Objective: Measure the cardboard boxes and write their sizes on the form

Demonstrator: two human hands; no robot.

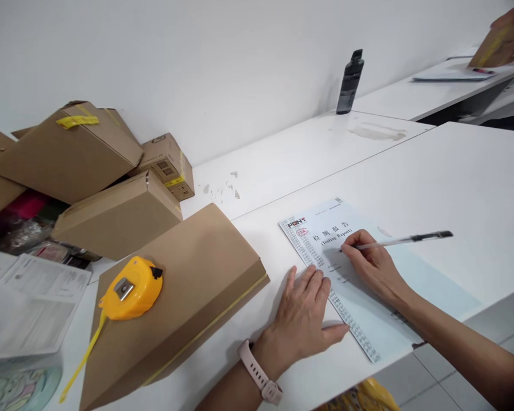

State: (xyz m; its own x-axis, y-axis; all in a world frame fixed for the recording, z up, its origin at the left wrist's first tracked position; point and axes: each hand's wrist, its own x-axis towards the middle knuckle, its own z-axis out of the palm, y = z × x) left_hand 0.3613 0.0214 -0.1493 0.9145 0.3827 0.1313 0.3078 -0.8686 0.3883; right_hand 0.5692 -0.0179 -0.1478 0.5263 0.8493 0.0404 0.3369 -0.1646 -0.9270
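The right grip (374, 267) is pinching a pen (402, 241) over the report booklet (355, 299) on the counter (466, 188), apparently writing, while the left grip (302, 317), spread apart, is resting on the booklet's edge, the next stroke seemingly calling for steadiness.

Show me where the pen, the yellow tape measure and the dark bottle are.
Pen (396, 241): head view, on its clear barrel.
Yellow tape measure (142, 294): head view, on its casing, beside the metal clip.
Dark bottle (350, 84): head view, on the middle of its body.
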